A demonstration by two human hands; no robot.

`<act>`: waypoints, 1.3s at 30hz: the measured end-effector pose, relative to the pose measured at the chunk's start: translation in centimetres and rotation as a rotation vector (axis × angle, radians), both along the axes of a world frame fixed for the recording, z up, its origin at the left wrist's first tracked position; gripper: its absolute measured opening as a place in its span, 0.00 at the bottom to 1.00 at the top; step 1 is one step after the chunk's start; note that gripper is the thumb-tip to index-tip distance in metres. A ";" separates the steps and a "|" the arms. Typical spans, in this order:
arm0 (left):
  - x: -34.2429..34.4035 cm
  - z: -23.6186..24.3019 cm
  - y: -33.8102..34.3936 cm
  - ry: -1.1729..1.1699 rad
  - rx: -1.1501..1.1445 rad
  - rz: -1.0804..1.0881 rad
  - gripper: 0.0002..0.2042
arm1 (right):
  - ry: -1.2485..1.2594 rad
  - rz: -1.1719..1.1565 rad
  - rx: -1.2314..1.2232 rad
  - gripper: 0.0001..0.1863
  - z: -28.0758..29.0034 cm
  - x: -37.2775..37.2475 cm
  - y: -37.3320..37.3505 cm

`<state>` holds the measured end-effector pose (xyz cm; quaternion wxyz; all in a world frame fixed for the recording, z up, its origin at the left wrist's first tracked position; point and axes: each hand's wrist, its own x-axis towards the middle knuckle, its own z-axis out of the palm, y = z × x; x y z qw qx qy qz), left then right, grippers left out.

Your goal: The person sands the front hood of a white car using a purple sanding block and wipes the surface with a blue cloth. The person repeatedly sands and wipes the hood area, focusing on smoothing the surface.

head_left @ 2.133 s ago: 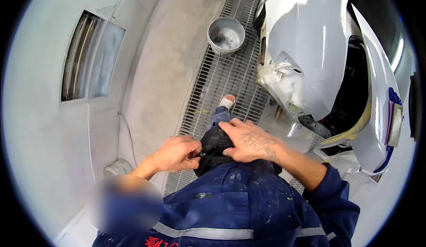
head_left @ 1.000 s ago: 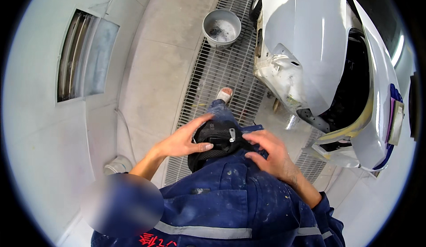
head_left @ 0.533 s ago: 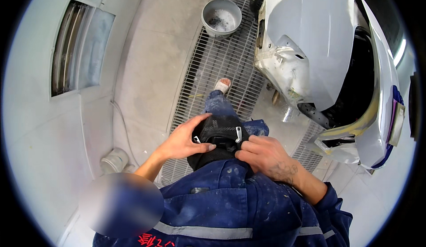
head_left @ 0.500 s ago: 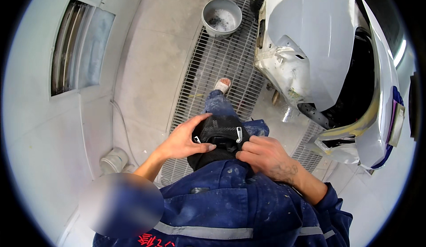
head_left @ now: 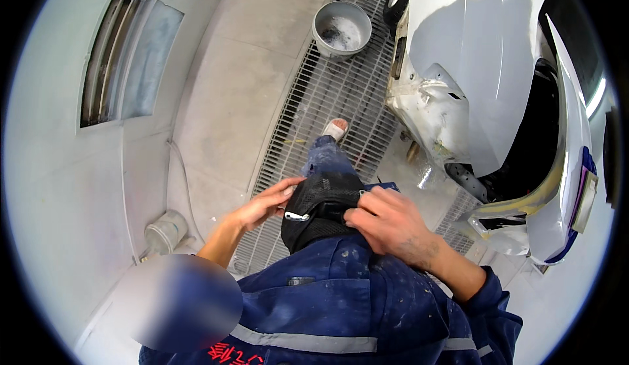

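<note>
Pale floor (head_left: 242, 70), slatted metal grating (head_left: 327, 96) set in. On grating: grey bucket (head_left: 337, 54), one sandalled foot (head_left: 335, 130). Pail (head_left: 158, 237) near wall (head_left: 59, 188), seemingly on floor.

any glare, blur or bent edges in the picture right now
Head view: a thin line of glare on the grey car panel; head view: fisheye bowing in the striped wall panel; head view: a round blurred patch hiding the lower left; head view: left hand and right hand both clearly outlined.
</note>
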<state>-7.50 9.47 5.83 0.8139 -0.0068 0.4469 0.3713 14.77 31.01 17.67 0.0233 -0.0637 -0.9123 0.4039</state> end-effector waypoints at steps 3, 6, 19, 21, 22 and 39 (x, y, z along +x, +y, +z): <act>1.8 -0.9 1.0 0.032 0.037 0.109 0.25 | -0.046 0.074 0.141 0.08 -0.1 -2.0 -0.1; 2.4 -1.1 1.3 0.009 0.055 0.163 0.17 | -0.067 0.160 0.333 0.08 1.3 -3.0 -0.7; 2.0 -0.3 1.8 -0.034 -0.010 0.309 0.21 | -0.621 0.052 -0.360 0.45 -2.1 -6.0 1.6; 2.2 -0.2 1.6 -0.033 -0.037 0.308 0.21 | -0.719 0.029 -0.418 0.43 -1.3 -6.6 1.4; 2.6 -0.3 1.4 -0.042 -0.050 0.323 0.21 | -0.716 0.024 -0.402 0.42 -1.1 -6.6 1.1; 4.2 1.6 -3.4 -0.346 -0.050 0.178 0.37 | -0.627 0.202 -0.390 0.40 0.2 -5.8 0.0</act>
